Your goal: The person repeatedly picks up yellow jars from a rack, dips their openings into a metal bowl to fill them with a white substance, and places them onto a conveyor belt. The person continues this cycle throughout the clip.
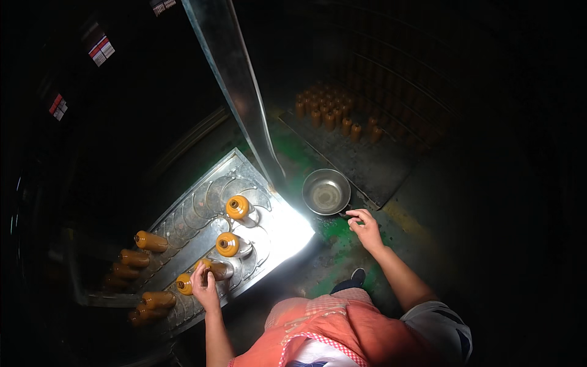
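My left hand [205,289] is at the near edge of a metal conveyor-like table [235,160], its fingers closed round the upper part of a glossy orange-brown bottle [221,271]. Part of that bottle is hidden by the hand. Farther along the same table stand two more such bottles, one [227,244] close by and one [237,207] beyond it, both with narrow necks. Over to the right, my right hand [365,231] has its fingers bent and apart beside the short handle of a round metal pan [326,192]. Nothing shows between those fingers.
Several more orange-brown bottles [150,241] line the table's left part. A tall metal post [235,73] rises at its far corner, next to a brightly lit patch. Beyond the pan, many similar bottles [330,119] stand on a dark flat board [361,171]. My shoe [350,281] is below.
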A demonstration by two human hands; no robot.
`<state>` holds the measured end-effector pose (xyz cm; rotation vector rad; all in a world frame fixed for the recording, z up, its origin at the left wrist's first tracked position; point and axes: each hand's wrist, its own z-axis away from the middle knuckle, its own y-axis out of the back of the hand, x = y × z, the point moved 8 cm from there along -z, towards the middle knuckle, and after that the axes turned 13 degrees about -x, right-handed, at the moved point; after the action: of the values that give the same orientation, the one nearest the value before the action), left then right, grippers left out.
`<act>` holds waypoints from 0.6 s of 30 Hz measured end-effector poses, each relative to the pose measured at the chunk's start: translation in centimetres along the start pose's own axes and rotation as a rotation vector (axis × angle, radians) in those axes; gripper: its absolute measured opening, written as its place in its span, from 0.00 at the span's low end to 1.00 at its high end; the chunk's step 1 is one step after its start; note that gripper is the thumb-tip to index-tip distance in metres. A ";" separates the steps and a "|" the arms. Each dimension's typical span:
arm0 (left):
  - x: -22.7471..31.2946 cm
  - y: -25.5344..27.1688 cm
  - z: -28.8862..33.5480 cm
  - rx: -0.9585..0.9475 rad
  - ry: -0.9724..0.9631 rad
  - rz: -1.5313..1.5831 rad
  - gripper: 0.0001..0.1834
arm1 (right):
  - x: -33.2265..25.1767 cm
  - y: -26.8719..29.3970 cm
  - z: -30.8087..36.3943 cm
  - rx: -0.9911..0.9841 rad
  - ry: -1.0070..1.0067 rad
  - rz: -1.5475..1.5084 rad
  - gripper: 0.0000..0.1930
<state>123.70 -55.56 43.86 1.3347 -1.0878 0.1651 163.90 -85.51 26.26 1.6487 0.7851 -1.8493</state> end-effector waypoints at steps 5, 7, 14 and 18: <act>14.0 -16.9 1.3 -0.128 0.055 -0.011 0.12 | 1.9 19.3 1.5 0.095 -0.116 0.012 0.14; 17.9 -25.5 0.9 -0.321 0.203 0.244 0.10 | 2.6 25.2 -0.4 0.082 -0.202 -0.070 0.15; 22.0 -48.7 -0.4 -0.965 0.723 0.318 0.10 | 1.2 40.7 -12.3 0.077 -0.164 -0.250 0.16; 18.0 -56.3 -1.7 -1.135 0.746 0.075 0.11 | 6.3 50.0 -13.7 0.170 -0.217 -0.246 0.17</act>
<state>171.17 -79.46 17.83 0.1500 -0.4169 0.0617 208.74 -110.00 15.31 1.4679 0.7833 -2.2785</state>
